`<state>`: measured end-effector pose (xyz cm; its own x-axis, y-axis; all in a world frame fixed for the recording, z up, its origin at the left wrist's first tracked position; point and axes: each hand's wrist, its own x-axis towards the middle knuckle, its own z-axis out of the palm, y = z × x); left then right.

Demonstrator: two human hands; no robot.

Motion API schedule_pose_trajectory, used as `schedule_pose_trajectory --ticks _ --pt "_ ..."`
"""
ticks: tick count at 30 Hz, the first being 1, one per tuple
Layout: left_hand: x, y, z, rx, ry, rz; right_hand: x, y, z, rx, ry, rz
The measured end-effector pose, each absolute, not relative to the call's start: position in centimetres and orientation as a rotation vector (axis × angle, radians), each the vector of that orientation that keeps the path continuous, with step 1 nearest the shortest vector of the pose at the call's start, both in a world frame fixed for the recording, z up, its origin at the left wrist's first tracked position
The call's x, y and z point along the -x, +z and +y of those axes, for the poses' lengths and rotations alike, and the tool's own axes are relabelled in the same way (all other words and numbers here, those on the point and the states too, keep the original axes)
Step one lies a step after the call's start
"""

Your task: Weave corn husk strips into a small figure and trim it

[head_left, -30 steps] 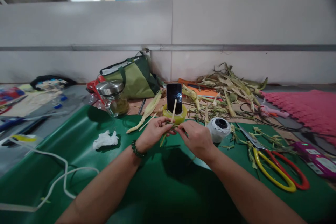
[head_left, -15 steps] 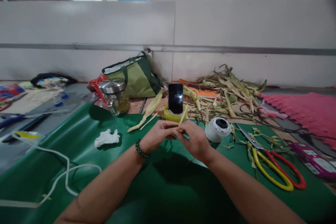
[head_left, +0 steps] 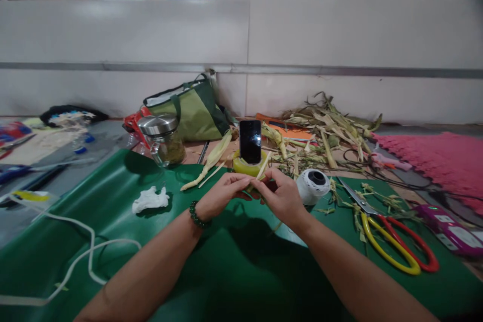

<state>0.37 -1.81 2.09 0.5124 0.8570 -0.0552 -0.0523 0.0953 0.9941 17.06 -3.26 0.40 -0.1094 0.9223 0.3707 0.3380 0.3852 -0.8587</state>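
Note:
My left hand [head_left: 222, 193] and my right hand [head_left: 281, 195] meet above the green mat [head_left: 113, 196], both pinched on a thin pale strip of corn husk [head_left: 262, 166]. The strip's free end slants up to the right between my fingertips. A green bead bracelet [head_left: 196, 215] sits on my left wrist. Just beyond my hands a black phone [head_left: 250, 141] stands upright in a yellow tape roll [head_left: 241, 167]. A white spool of thread [head_left: 313, 184] lies right of my right hand.
Scissors with yellow and red handles [head_left: 392, 244] lie at the right. A heap of corn husks [head_left: 324, 131] is at the back, with a green bag [head_left: 188, 110], a glass jar [head_left: 164, 143], a crumpled tissue [head_left: 150, 199], a white cord [head_left: 75, 256] and pink knitted cloth [head_left: 433, 153].
The husk strip stood nearly upright a second ago; now it is tipped down to the right. My hands have closed in together and shifted slightly.

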Motion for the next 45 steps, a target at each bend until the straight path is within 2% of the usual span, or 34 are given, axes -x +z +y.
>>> schedule_pose_trajectory --ticks 16,24,35,37,42,45 --pt "-0.6 2.6 -2.0 -1.521 0.873 0.854 -16.7 -0.5 -2.8 1.067 1.008 -1.562" --pt "-1.1 2.2 -2.3 -1.424 0.877 0.826 -16.6 0.0 -3.3 1.168 0.858 -1.639" --pt "-0.5 2.3 -1.9 -1.314 0.931 0.874 -17.4 0.3 -2.5 1.092 0.947 -1.572" --pt "-0.2 2.3 -1.6 -1.191 0.956 0.852 -18.3 0.6 -1.9 1.015 0.877 -1.606" --pt "0.3 2.6 -1.1 -0.961 0.95 0.789 -20.0 1.6 -1.5 0.704 0.411 -1.949" --pt "0.4 2.9 -1.1 -0.94 0.922 0.776 -19.9 1.9 -2.1 0.597 0.265 -2.062"
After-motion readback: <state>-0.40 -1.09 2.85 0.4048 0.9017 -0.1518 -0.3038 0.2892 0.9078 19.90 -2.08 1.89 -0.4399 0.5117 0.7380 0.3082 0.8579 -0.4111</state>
